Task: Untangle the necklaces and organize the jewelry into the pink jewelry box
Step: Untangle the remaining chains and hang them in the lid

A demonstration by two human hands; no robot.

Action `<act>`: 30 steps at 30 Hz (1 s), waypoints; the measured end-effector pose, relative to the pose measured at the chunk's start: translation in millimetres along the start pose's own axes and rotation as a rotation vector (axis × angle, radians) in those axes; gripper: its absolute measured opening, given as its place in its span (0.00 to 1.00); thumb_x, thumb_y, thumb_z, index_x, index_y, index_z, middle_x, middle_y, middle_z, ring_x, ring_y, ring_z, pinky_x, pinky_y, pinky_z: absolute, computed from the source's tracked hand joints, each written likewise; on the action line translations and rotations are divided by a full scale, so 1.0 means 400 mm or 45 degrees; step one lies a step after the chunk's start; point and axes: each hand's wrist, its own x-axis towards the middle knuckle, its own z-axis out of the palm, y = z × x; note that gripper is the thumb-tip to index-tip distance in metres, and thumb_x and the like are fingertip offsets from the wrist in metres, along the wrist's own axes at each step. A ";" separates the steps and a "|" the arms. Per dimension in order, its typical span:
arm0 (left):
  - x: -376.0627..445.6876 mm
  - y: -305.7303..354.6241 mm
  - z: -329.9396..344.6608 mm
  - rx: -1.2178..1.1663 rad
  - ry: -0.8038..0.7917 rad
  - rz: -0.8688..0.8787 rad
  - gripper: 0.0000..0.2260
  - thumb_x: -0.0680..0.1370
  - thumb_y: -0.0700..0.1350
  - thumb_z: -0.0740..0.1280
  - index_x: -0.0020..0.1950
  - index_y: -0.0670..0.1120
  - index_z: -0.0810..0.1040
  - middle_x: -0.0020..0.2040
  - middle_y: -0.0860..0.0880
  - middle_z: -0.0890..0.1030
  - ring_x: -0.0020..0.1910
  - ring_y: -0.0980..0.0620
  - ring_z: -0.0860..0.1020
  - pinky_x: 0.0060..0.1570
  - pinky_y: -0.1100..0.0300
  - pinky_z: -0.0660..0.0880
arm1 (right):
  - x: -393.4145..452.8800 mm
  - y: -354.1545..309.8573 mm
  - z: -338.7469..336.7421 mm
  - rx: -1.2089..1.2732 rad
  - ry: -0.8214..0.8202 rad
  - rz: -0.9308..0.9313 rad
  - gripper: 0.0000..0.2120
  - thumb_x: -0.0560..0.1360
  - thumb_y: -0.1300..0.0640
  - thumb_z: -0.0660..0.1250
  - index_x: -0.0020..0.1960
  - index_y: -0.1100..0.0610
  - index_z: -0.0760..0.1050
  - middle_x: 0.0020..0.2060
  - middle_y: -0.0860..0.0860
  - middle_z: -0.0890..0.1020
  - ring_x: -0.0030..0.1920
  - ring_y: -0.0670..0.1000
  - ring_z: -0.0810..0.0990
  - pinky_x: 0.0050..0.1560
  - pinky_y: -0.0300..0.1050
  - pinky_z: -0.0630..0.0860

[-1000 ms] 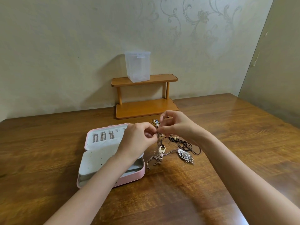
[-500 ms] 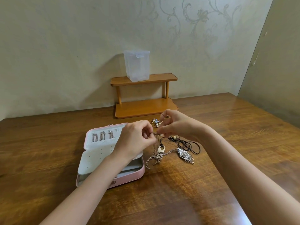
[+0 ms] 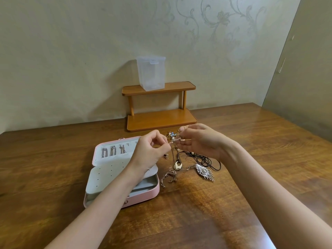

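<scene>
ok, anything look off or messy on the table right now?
Only the necklaces: tangled right of the open pink jewelry box, chains crossing, black cord looped by the feather pendant. Left hand and right hand pinch one chain. Nothing spilled or broken.

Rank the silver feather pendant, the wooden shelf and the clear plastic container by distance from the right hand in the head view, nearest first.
From the right hand:
1. Silver feather pendant, on the table just below the hand, nearer the camera.
2. Wooden shelf, behind the hand by the wall; its base is close.
3. Clear plastic container, on the shelf's top tier, farthest.
</scene>
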 end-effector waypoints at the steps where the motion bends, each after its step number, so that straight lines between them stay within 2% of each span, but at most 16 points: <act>1: -0.001 0.000 0.003 -0.042 0.024 -0.025 0.09 0.72 0.32 0.66 0.35 0.42 0.72 0.37 0.51 0.77 0.33 0.61 0.73 0.34 0.73 0.70 | 0.001 0.002 0.001 0.057 -0.001 -0.003 0.07 0.77 0.68 0.60 0.42 0.61 0.70 0.38 0.56 0.76 0.39 0.52 0.78 0.42 0.41 0.80; 4: 0.002 0.003 0.012 -0.294 0.087 -0.169 0.10 0.74 0.33 0.64 0.35 0.43 0.69 0.37 0.48 0.76 0.30 0.57 0.71 0.33 0.68 0.71 | 0.003 0.011 0.006 0.151 0.001 0.001 0.06 0.77 0.69 0.59 0.44 0.61 0.70 0.37 0.57 0.76 0.37 0.50 0.76 0.39 0.39 0.78; 7: 0.010 0.012 0.017 -0.558 0.131 -0.291 0.11 0.76 0.34 0.63 0.35 0.45 0.68 0.36 0.47 0.73 0.25 0.58 0.68 0.30 0.68 0.69 | 0.004 0.015 0.006 0.109 0.054 0.002 0.06 0.77 0.69 0.61 0.43 0.62 0.71 0.36 0.57 0.77 0.37 0.51 0.76 0.39 0.39 0.78; 9: 0.012 0.018 0.021 -0.702 0.144 -0.276 0.11 0.76 0.34 0.63 0.36 0.45 0.68 0.35 0.48 0.73 0.25 0.59 0.67 0.28 0.68 0.67 | 0.004 0.020 0.008 0.103 0.078 0.015 0.06 0.77 0.69 0.61 0.42 0.62 0.71 0.35 0.58 0.78 0.37 0.52 0.77 0.39 0.40 0.79; 11: 0.012 0.020 0.023 -0.707 0.063 -0.212 0.09 0.75 0.35 0.63 0.37 0.44 0.68 0.34 0.49 0.73 0.25 0.59 0.65 0.25 0.68 0.65 | 0.007 0.024 0.010 0.089 0.129 0.028 0.07 0.77 0.69 0.61 0.41 0.62 0.70 0.33 0.57 0.78 0.36 0.51 0.77 0.38 0.40 0.79; 13: 0.011 0.015 0.022 -0.449 -0.090 -0.145 0.06 0.73 0.37 0.64 0.40 0.45 0.68 0.33 0.48 0.71 0.25 0.58 0.64 0.24 0.67 0.63 | 0.008 0.024 0.006 0.066 0.208 0.030 0.07 0.77 0.70 0.60 0.41 0.63 0.70 0.33 0.58 0.76 0.31 0.50 0.77 0.36 0.39 0.78; 16: 0.010 0.002 0.008 0.219 -0.224 0.041 0.08 0.74 0.36 0.65 0.42 0.48 0.69 0.34 0.50 0.71 0.29 0.57 0.65 0.31 0.65 0.65 | 0.006 0.014 -0.010 0.111 0.301 0.023 0.06 0.75 0.72 0.61 0.43 0.63 0.69 0.34 0.58 0.75 0.28 0.49 0.77 0.31 0.37 0.78; 18: 0.007 -0.006 0.000 0.660 -0.255 0.208 0.09 0.73 0.38 0.65 0.44 0.49 0.67 0.33 0.54 0.71 0.30 0.58 0.66 0.33 0.69 0.64 | 0.004 0.009 -0.019 0.120 0.353 0.012 0.07 0.74 0.72 0.62 0.43 0.62 0.69 0.34 0.57 0.75 0.27 0.48 0.76 0.29 0.35 0.76; 20: 0.005 -0.018 -0.002 1.097 -0.237 0.351 0.08 0.73 0.40 0.63 0.47 0.49 0.67 0.34 0.56 0.69 0.33 0.57 0.68 0.33 0.67 0.63 | 0.001 0.006 -0.028 0.051 0.398 -0.004 0.07 0.74 0.71 0.62 0.42 0.61 0.69 0.35 0.57 0.75 0.29 0.47 0.74 0.30 0.34 0.73; 22: 0.004 -0.029 -0.003 1.209 -0.166 0.396 0.04 0.74 0.40 0.61 0.45 0.49 0.70 0.35 0.57 0.68 0.37 0.54 0.70 0.34 0.65 0.63 | -0.004 0.000 -0.034 0.004 0.378 -0.015 0.06 0.75 0.70 0.62 0.43 0.61 0.70 0.36 0.56 0.74 0.30 0.47 0.72 0.30 0.34 0.69; 24: 0.006 -0.033 -0.003 0.996 -0.087 0.323 0.04 0.74 0.39 0.63 0.39 0.47 0.74 0.35 0.56 0.71 0.37 0.55 0.71 0.33 0.68 0.64 | -0.010 -0.009 -0.042 -0.067 0.327 -0.006 0.05 0.75 0.69 0.62 0.45 0.61 0.71 0.36 0.54 0.74 0.31 0.46 0.71 0.29 0.33 0.70; 26: 0.014 -0.021 -0.005 0.591 -0.039 0.079 0.08 0.75 0.39 0.64 0.36 0.45 0.76 0.33 0.54 0.75 0.35 0.56 0.73 0.36 0.69 0.69 | -0.017 -0.019 -0.050 -0.198 0.254 0.037 0.03 0.75 0.68 0.64 0.46 0.62 0.72 0.38 0.54 0.75 0.32 0.45 0.70 0.29 0.32 0.71; 28: 0.025 -0.002 -0.011 0.128 0.001 -0.213 0.11 0.76 0.37 0.62 0.34 0.44 0.75 0.33 0.50 0.76 0.36 0.55 0.74 0.46 0.61 0.75 | -0.022 -0.029 -0.052 -0.375 0.137 0.107 0.03 0.74 0.66 0.66 0.48 0.62 0.74 0.39 0.53 0.76 0.34 0.45 0.71 0.32 0.33 0.72; 30: 0.035 0.009 -0.016 -0.217 0.046 -0.399 0.12 0.76 0.34 0.59 0.34 0.41 0.74 0.34 0.48 0.76 0.37 0.53 0.75 0.48 0.56 0.76 | -0.023 -0.033 -0.050 -0.648 0.058 0.191 0.06 0.73 0.65 0.68 0.50 0.62 0.76 0.41 0.53 0.77 0.37 0.47 0.73 0.39 0.37 0.73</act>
